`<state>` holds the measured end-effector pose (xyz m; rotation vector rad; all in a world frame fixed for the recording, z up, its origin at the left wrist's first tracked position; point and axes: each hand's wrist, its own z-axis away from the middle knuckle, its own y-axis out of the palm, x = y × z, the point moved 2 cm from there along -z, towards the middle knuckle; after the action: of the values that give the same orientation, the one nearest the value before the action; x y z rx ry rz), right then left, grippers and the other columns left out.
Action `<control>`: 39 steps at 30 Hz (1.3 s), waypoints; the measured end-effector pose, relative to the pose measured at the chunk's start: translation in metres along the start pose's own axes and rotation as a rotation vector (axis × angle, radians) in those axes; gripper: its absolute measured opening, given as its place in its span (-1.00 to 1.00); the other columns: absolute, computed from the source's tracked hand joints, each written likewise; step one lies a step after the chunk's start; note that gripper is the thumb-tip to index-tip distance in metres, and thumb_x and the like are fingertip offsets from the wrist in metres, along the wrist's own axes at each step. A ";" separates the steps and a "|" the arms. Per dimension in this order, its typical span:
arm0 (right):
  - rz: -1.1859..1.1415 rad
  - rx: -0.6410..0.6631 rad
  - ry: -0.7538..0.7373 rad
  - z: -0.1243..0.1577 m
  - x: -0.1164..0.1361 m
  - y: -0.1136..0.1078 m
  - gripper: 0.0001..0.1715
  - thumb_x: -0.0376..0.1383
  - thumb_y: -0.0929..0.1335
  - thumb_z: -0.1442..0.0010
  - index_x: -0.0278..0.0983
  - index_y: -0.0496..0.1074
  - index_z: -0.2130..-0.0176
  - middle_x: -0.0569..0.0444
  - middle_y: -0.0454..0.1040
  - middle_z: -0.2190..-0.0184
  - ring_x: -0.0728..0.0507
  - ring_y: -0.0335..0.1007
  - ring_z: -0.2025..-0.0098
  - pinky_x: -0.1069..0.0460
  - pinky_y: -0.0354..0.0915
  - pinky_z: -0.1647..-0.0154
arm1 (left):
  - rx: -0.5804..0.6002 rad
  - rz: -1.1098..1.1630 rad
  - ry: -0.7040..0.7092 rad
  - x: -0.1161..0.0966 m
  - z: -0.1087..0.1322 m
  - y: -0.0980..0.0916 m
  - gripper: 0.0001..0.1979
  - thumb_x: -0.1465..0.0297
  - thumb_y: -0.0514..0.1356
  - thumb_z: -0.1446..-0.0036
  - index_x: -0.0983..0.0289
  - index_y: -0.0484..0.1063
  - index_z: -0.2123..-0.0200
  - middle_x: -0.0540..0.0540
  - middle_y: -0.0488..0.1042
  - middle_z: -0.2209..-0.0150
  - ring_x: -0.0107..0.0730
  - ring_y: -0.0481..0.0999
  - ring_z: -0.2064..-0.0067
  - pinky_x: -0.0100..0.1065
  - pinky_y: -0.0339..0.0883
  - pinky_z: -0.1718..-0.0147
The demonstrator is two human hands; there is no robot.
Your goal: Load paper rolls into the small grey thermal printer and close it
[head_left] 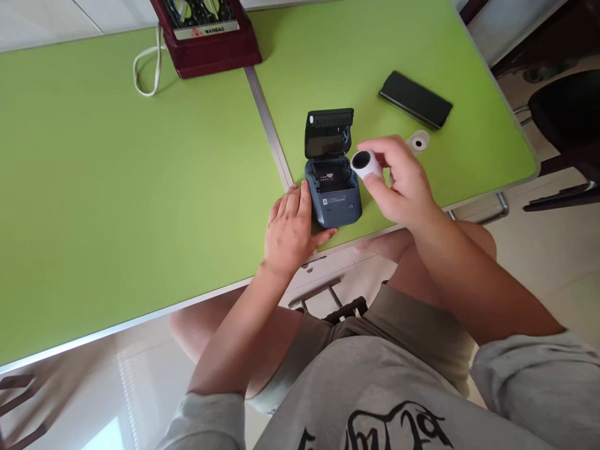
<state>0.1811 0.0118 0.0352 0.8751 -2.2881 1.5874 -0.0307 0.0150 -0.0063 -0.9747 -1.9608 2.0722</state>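
A small dark blue label printer (336,208) sits near the table's front edge with its black lid (329,134) raised. Its inner compartment is exposed. My left hand (289,228) lies flat against the printer's left side, fingers stretched out and thumb along its front edge. To the right of the printer, my right hand (403,181) holds a white label roll (372,165) between thumb and fingers, slightly above the table. The roll's dark round end faces the printer's compartment. Behind that hand, a small white disc with a black centre (419,142) rests on the table.
A black phone-like slab (415,100) lies at the right of the green table (140,187). At the back stands a dark red appliance (210,53) with a white cord (149,92). A metal strip (269,128) crosses the tabletop. A dark chair (567,119) stands at right.
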 end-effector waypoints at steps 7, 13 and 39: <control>0.104 0.162 -0.136 -0.026 0.005 0.015 -0.44 -0.36 0.22 -0.36 -0.18 0.31 -0.31 -0.10 0.53 -0.21 -0.36 0.47 -0.22 -0.34 0.30 -0.26 | -0.014 0.015 0.014 0.001 0.001 0.001 0.08 0.01 0.41 -0.16 0.59 0.06 -0.45 0.55 0.29 -0.40 0.16 0.26 -0.47 0.00 0.17 -0.43; 0.031 0.174 -0.083 -0.032 -0.012 0.025 -0.75 -0.32 0.34 -0.30 -0.19 0.48 0.02 -0.04 0.64 -0.05 -0.31 0.59 -0.05 -0.26 0.35 -0.15 | -0.019 0.028 0.025 0.000 0.000 0.000 0.07 0.05 0.42 -0.16 0.59 0.06 -0.45 0.55 0.31 -0.39 0.13 0.28 -0.46 -0.03 0.18 -0.43; -0.027 -0.045 -0.106 -0.019 -0.018 0.019 -0.80 -0.34 0.40 -0.17 -0.17 0.49 0.16 0.00 0.61 0.13 -0.31 0.51 0.01 -0.27 0.38 -0.09 | -0.059 -0.034 0.087 0.000 0.005 0.000 -0.30 0.08 0.35 -0.26 -0.02 0.28 -0.42 0.34 0.35 -0.34 0.10 0.26 -0.46 0.03 0.22 -0.36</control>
<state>0.1817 0.0400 0.0189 0.9974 -2.3629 1.5063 -0.0335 0.0106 -0.0067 -1.0168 -1.9908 1.9306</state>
